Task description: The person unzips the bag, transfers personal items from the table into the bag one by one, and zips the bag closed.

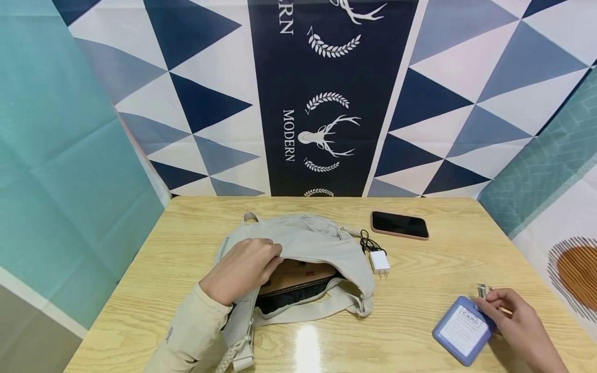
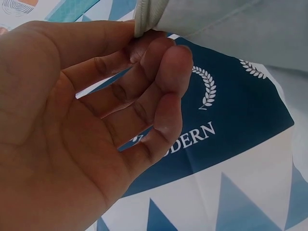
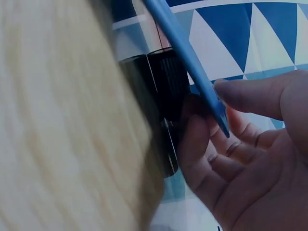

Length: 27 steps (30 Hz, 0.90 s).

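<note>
A beige fabric bag [image 1: 308, 243] lies in the middle of the wooden table [image 1: 434, 259], its mouth open toward me with a brown flat item inside. My left hand [image 1: 242, 269] pinches the upper edge of the bag's opening [image 2: 144, 19] and lifts it. My right hand [image 1: 513, 316] grips a blue card holder [image 1: 464, 329] at its clip end near the table's front right; the holder's thin edge [image 3: 187, 57] runs between thumb and fingers in the right wrist view.
A black phone in a pink case [image 1: 399, 225] lies behind the bag to the right. A white charger plug [image 1: 379, 260] with a black cable sits beside the bag. Patterned cloth backdrops surround the table.
</note>
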{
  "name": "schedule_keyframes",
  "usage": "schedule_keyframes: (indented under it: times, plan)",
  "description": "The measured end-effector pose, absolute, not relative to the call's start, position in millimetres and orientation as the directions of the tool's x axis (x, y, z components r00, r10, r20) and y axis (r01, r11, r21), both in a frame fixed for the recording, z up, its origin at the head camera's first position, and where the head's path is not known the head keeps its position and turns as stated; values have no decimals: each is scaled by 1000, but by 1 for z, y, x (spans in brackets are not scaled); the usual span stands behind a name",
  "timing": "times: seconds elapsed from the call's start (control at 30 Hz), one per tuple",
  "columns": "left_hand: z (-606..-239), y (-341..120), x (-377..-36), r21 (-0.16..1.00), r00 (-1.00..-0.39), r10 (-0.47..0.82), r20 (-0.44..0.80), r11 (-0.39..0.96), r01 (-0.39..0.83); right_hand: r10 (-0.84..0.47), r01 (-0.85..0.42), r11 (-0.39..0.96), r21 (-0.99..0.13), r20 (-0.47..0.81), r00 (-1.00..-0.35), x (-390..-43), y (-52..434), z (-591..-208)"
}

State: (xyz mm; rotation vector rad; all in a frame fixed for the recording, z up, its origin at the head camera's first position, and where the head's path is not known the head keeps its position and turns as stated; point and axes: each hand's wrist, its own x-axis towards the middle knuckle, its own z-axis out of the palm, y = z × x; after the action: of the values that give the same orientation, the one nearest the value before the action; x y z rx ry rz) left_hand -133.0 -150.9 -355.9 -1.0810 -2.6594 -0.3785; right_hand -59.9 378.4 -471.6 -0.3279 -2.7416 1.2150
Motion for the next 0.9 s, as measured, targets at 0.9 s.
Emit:
schedule_keyframes:
  times: [0.9]
  plan:
    - [-358,-150,-132,123,-687,650,323,691,712,145,-236,-210,-949,209,-967,-59,354,-448]
